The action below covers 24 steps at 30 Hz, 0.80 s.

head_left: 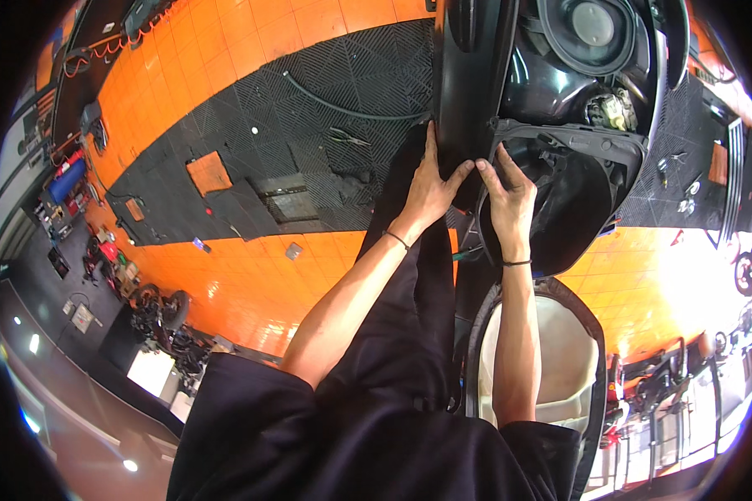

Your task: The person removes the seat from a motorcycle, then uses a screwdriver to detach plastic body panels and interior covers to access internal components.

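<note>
Both my hands are at the near end of a long black body panel on the side of a scooter. My left hand grips its left edge, index finger stretched along the side and thumb on the near end. My right hand has its thumb at the same end, with its fingers bent along the seam between the panel and the scooter. Right beside that hand opens the black underseat bucket. The raised seat shows its pale underside below my right forearm. Whatever lies under my fingertips is hidden.
A round dark cover sits on the scooter beyond the bucket. Pliers and a dark hose lie on the black floor mat. Orange tiles border the mat. Motorcycle parts stand at the lower left.
</note>
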{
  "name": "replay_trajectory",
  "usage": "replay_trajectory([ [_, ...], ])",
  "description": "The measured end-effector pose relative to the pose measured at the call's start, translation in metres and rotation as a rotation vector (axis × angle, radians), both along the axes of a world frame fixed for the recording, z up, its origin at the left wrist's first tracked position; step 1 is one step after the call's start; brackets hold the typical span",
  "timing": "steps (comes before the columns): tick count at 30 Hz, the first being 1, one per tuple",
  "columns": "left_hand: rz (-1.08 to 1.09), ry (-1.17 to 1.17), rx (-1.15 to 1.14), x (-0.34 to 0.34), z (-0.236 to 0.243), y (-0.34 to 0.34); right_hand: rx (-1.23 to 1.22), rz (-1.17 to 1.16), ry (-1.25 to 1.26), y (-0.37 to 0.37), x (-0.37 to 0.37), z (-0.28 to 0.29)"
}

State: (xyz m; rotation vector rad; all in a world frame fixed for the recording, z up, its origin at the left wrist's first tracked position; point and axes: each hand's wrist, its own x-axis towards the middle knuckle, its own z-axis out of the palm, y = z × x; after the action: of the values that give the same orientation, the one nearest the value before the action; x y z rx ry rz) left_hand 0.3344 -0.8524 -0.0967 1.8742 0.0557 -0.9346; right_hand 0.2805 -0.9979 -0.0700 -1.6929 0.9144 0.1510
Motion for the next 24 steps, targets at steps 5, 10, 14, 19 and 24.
replay_trajectory([
  [5, 0.096, 0.058, -0.135, -0.004, -0.001, 0.001, 0.111, 0.017, 0.012, -0.009, -0.003, -0.010],
  [10, -0.063, 0.019, -0.025, -0.002, 0.006, -0.007, 0.207, -0.026, 0.006, -0.019, 0.006, 0.003],
  [14, 0.156, -0.274, 0.116, -0.023, -0.003, -0.044, 0.225, -0.068, 0.000, -0.015, 0.002, -0.002],
  [19, 0.273, -0.565, 0.437, -0.034, -0.031, -0.076, 0.138, -0.183, -0.069, -0.005, -0.002, -0.007],
  [24, 0.218, -0.621, 0.472, -0.035, -0.055, -0.066, 0.114, -0.249, -0.133, 0.001, -0.013, -0.006],
])
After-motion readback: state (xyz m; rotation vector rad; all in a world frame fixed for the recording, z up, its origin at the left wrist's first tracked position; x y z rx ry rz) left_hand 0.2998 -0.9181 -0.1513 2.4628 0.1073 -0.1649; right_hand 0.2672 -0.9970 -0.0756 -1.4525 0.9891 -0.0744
